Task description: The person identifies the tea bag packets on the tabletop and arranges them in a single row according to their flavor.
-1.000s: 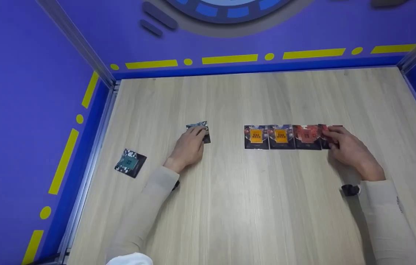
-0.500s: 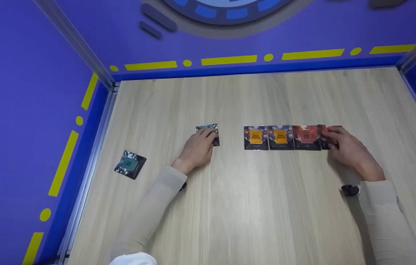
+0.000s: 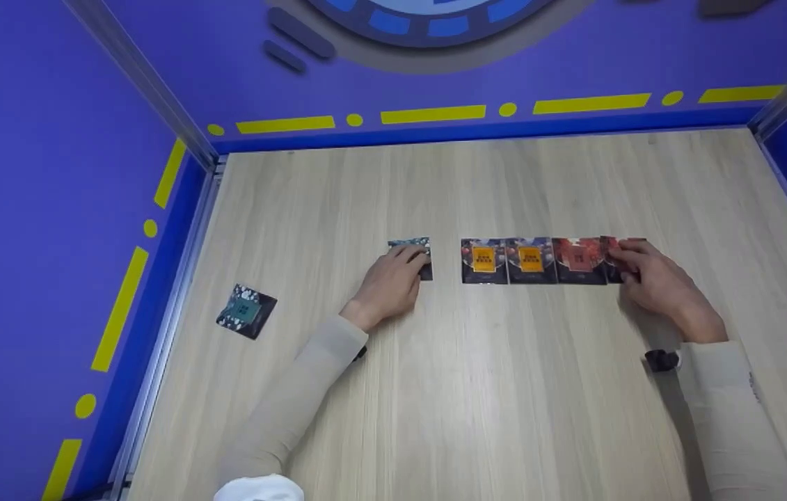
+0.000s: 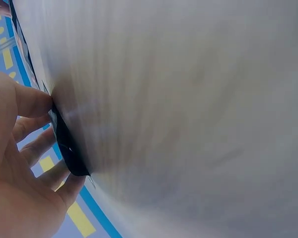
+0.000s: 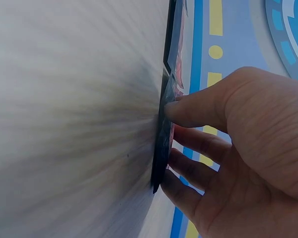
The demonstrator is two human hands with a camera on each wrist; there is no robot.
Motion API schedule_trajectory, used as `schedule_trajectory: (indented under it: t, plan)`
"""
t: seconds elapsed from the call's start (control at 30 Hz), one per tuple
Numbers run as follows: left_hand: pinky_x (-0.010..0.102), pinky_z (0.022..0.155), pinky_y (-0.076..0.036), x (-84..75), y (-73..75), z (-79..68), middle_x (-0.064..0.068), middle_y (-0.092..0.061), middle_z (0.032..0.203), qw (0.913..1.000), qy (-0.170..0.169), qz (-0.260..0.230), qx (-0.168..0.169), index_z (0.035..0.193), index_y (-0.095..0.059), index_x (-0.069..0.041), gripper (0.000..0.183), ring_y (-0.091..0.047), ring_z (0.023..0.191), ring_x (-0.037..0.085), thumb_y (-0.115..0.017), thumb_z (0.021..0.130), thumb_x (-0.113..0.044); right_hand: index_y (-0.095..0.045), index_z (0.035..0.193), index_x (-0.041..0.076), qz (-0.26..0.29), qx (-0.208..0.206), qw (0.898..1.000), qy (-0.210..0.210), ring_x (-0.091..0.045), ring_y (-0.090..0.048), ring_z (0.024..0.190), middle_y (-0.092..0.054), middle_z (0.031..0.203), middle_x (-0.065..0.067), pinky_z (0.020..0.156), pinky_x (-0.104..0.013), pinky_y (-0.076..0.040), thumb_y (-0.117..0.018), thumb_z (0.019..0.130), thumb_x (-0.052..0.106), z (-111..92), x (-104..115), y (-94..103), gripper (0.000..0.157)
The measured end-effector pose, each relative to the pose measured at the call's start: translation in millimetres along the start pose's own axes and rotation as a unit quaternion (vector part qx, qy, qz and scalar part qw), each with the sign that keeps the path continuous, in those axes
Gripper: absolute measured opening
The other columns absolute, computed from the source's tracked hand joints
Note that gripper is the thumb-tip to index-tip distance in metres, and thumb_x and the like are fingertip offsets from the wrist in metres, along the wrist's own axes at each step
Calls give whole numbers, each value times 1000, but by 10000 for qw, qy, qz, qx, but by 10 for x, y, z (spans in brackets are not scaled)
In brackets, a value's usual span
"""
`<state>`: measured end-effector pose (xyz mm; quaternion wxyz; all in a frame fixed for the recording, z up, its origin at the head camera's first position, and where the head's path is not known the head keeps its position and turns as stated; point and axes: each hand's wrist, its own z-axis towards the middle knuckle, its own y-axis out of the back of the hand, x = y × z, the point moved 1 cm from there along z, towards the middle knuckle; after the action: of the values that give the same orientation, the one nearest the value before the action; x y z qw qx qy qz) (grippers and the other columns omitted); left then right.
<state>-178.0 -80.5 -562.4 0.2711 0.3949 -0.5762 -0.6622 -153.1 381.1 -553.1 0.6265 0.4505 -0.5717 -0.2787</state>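
My left hand spans a small square teal-and-black sachet on the table, left of a row of sachets; the fingers hide most of it. In the left wrist view, thumb and fingers hold its dark edges. At the row's right end, my right hand grips a red-and-black sachet, partly covering it. Touching it on the left is another red sachet, followed by two with orange labels, one sachet beside the other sachet. A narrow gap separates the teal sachet from the row.
Another teal sachet lies tilted near the left side of the wooden table. Blue-purple walls with yellow markings stand behind and beside the table, and a metal rail runs along its left edge.
My left hand has slid the teal sachet rightward across the table, narrowing the gap to the row. The right hand and the other sachets have stayed in place.
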Motion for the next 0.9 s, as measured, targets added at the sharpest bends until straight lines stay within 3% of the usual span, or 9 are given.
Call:
schedule_trajectory:
  t: [0.37,0.9]
  plan:
    - [47,122,-44,-120,-27,84,5,-53,159,9995,106,-62,279,149,-59,-15,42,-46,152,29,-43,111,-18,-50,151,-11,9,121,9998,-149,-59,-46,138,-38,159,-31,103,-74,-44,-56,97,-4,6,10,5,55]
    - [44,123,-43,-300,-64,188,4,-53,160,9995,-22,78,318,150,-59,-14,41,-48,151,27,-45,112,-20,-48,153,-10,86,235,9994,-250,-60,-43,141,-36,162,-30,106,-74,-42,-55,99,-2,-8,1,3,55]
